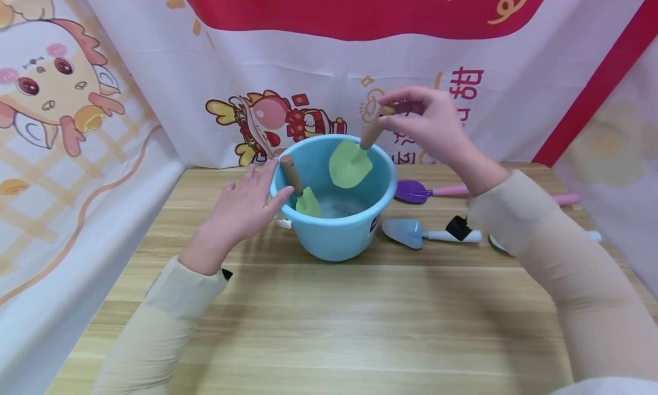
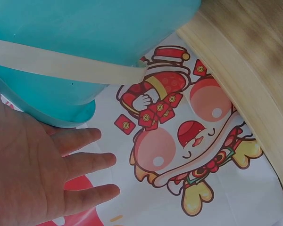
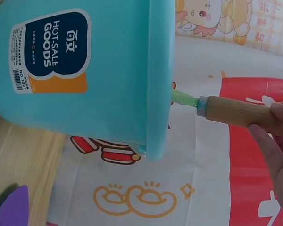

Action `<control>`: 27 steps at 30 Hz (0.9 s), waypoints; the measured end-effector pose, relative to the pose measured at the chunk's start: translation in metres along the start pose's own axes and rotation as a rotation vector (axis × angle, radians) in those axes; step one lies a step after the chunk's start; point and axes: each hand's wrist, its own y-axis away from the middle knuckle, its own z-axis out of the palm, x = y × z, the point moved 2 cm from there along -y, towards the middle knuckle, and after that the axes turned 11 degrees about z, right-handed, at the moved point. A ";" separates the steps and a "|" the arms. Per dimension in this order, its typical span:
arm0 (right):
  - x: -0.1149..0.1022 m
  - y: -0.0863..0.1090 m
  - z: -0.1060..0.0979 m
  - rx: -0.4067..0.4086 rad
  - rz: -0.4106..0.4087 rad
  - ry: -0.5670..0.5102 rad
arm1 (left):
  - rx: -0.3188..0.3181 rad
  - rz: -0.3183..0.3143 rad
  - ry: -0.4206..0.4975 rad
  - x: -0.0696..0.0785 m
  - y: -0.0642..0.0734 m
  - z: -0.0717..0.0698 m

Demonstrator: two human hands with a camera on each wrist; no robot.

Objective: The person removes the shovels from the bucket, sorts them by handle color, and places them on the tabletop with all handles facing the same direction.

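Observation:
A light blue bucket (image 1: 334, 238) stands on the wooden table. My left hand (image 1: 247, 204) rests against its left rim with the fingers spread; in the left wrist view those fingers (image 2: 92, 162) are straight beside the rim. Inside the bucket, a green trowel (image 1: 308, 204) leans on the left wall, its wooden handle up. My right hand (image 1: 424, 121) pinches the end of a second green trowel's wooden handle (image 3: 245, 113). That trowel's green blade (image 1: 350, 164) points down into the bucket's mouth, below the rim's far edge in the head view.
Right of the bucket lie a purple trowel (image 1: 413, 192) with a pink handle and a pale blue trowel (image 1: 403, 233) with a black strap on its white handle. More trowels are partly hidden under my right arm. A printed cloth (image 1: 319, 64) hangs behind the table (image 1: 329, 321).

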 end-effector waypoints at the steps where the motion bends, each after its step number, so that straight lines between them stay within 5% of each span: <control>1: 0.000 0.002 -0.002 0.016 0.006 -0.014 | 0.001 0.001 0.003 0.000 0.000 0.000; 12: 0.004 0.025 -0.017 0.054 0.021 -0.380 | 0.010 0.020 -0.005 -0.002 0.001 0.000; 27: 0.004 0.045 -0.043 0.073 0.117 -0.571 | -0.004 0.004 0.009 -0.003 0.001 -0.001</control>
